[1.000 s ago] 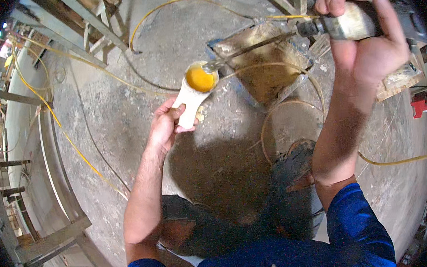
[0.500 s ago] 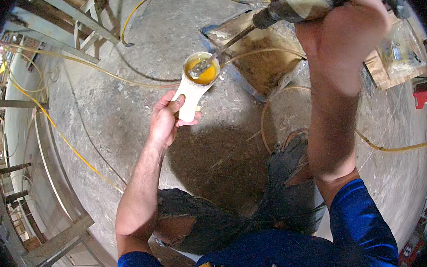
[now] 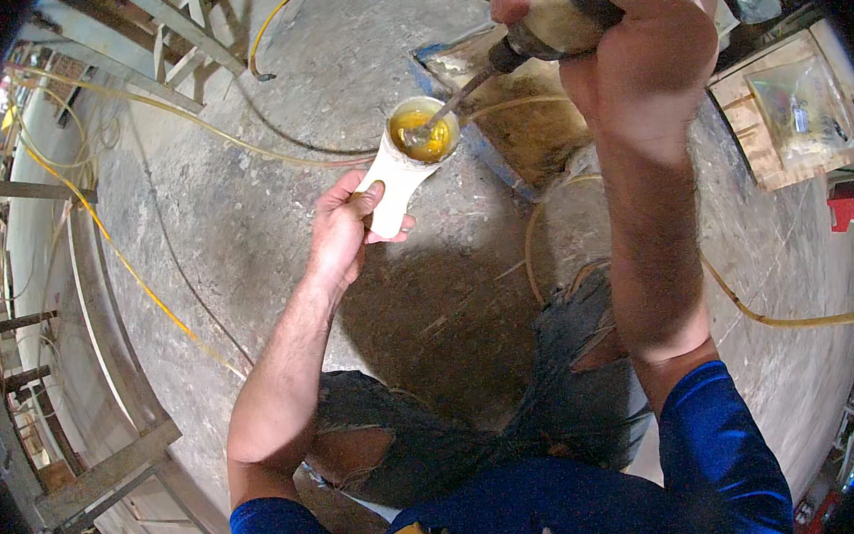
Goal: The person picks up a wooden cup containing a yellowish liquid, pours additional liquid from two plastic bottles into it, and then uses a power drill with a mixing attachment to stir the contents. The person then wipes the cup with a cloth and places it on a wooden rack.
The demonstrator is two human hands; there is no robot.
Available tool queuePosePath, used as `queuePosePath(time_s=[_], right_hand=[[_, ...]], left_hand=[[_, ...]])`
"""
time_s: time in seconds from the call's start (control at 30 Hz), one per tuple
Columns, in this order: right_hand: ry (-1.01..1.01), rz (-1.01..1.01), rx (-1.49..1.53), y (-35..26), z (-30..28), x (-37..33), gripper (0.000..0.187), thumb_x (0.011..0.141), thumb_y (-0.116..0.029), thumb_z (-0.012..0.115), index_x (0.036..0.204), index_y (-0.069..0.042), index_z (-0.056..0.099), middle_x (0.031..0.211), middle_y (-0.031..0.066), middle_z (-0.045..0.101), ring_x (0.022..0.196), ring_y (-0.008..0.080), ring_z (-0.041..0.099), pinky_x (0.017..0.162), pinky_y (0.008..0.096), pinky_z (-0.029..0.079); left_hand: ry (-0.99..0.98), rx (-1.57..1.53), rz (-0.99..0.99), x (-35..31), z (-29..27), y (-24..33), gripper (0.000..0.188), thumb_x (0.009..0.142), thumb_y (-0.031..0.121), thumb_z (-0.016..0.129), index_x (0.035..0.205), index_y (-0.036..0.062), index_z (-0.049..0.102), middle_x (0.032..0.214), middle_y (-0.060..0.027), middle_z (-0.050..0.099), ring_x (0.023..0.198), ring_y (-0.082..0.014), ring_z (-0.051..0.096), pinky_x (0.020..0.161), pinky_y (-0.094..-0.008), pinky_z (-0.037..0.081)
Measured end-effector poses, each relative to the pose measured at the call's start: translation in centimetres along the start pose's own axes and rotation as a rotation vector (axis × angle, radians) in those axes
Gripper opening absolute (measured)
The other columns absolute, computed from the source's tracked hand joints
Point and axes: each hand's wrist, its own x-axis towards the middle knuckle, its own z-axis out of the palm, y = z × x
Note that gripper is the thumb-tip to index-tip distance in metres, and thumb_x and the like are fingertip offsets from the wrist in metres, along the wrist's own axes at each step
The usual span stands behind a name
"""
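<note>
The left hand holds a white cup out in front of the body, well above the concrete floor and tipped a little away from the person, so that its open mouth faces up toward the head and the amber liquid inside is easy to see and reach. The fingers wrap closed around the lower part of the cup, thumb on the near side, a firm clasp that leaves the rim free. The right hand is raised higher and closer to the camera, clenched in a full fist around the thick, stained grip of a power mixer; holding it up at that slant lets the thin metal shaft run down and leftward into the cup, where its tip sits in the liquid, seemingly for stirring. Whether the tip touches the cup's bottom cannot be told. Below the cup on the floor lies a shallow tray smeared with brownish residue, and yellow hoses curve across the ground around it. The person's knees in torn dark trousers show at the lower edge.
</note>
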Motion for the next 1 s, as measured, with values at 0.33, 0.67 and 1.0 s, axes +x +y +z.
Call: queuePosePath(time_s=[0.33, 0.67, 1.0], right_hand=[[-0.064, -0.031, -0.028, 0.6, -0.1, 0.1, 0.012, 0.082, -0.01, 0.071, 0.084, -0.001, 0.064, 0.067, 0.0055, 0.063, 0.053, 0.0118, 0.059, 0.051, 0.0251, 0.05], [-0.044, 0.025, -0.061, 0.5, 0.1, 0.1, 0.013, 0.081, -0.01, 0.072, 0.084, -0.001, 0.064, 0.066, 0.005, 0.063, 0.052, 0.0118, 0.059, 0.051, 0.0248, 0.049], [0.003, 0.034, -0.182, 0.4, 0.3, 0.3, 0.013, 0.081, -0.01, 0.073, 0.084, -0.001, 0.065, 0.066, 0.0051, 0.063, 0.051, 0.0121, 0.059, 0.051, 0.025, 0.048]], left_hand=[[0.007, 0.004, -0.021, 0.1, -0.3, -0.1, 0.027, 0.103, 0.014, 0.052, 0.124, -0.0021, 0.056, 0.101, -0.0171, 0.071, 0.073, -0.0282, 0.074, 0.058, -0.0357, 0.063], [0.006, 0.013, -0.031, -0.1, -0.2, -0.1, 0.024, 0.104, 0.013, 0.051, 0.122, -0.002, 0.057, 0.1, -0.0173, 0.071, 0.072, -0.0274, 0.074, 0.057, -0.0352, 0.063], [0.002, 0.027, -0.035, -0.2, -0.3, -0.2, 0.023, 0.103, 0.012, 0.051, 0.12, -0.0023, 0.057, 0.098, -0.0176, 0.071, 0.072, -0.027, 0.073, 0.058, -0.0352, 0.063]])
